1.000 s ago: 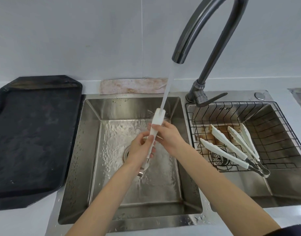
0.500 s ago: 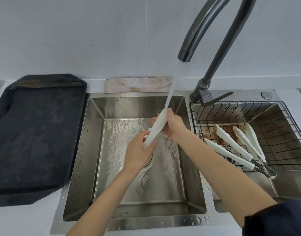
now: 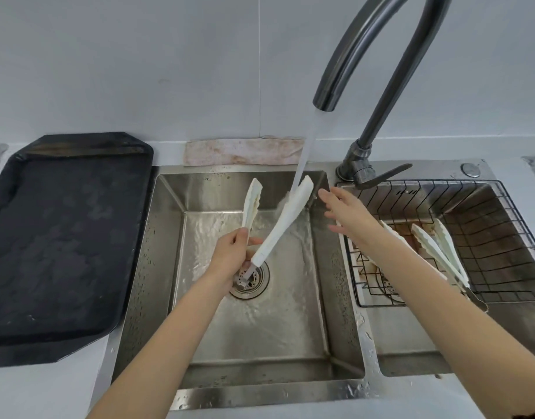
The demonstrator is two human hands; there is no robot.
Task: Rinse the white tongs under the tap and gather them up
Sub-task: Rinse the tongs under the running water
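My left hand (image 3: 231,254) grips a pair of white tongs (image 3: 282,220) near their hinge, over the drain of the left sink basin (image 3: 169,237). The tongs' two arms are spread apart and point up and away; the right arm sits in the water stream falling from the dark tap (image 3: 363,49). My right hand (image 3: 347,213) hovers just right of the tongs with fingers apart, touching nothing. More white tongs (image 3: 438,252) lie in the black wire basket (image 3: 502,237) in the right basin, partly hidden by my right forearm.
A large black tray (image 3: 63,237) lies on the counter left of the sink. A stained cloth (image 3: 245,151) lies along the wall behind the left basin. The tap lever (image 3: 381,176) juts out over the wire basket's near corner.
My right hand has let go of the tongs and moved right. The tongs, pressed together before, have sprung apart in my left hand.
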